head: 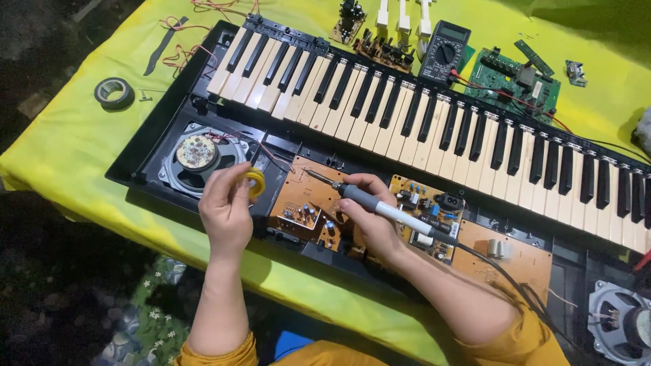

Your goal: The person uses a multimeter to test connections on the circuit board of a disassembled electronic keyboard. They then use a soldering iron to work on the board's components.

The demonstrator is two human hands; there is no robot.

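An opened electronic keyboard [407, 115] lies on a yellow cloth, its inner circuit boards exposed along the near side. My right hand [369, 213] grips a soldering iron [393, 211] with a grey and white handle, its metal tip pointing left over a brown circuit board [302, 203]. My left hand [225, 207] holds a small yellow spool [255, 181] just left of that board, next to a round speaker [198, 154] set in the keyboard's case. A black cord runs from the iron's handle toward the lower right.
A black multimeter [444, 51], a green circuit board [521, 81] and small boards lie behind the keys. A roll of black tape [113, 93] and red wires sit at the left. A second speaker [624, 322] is at the lower right. The table edge drops off at the front left.
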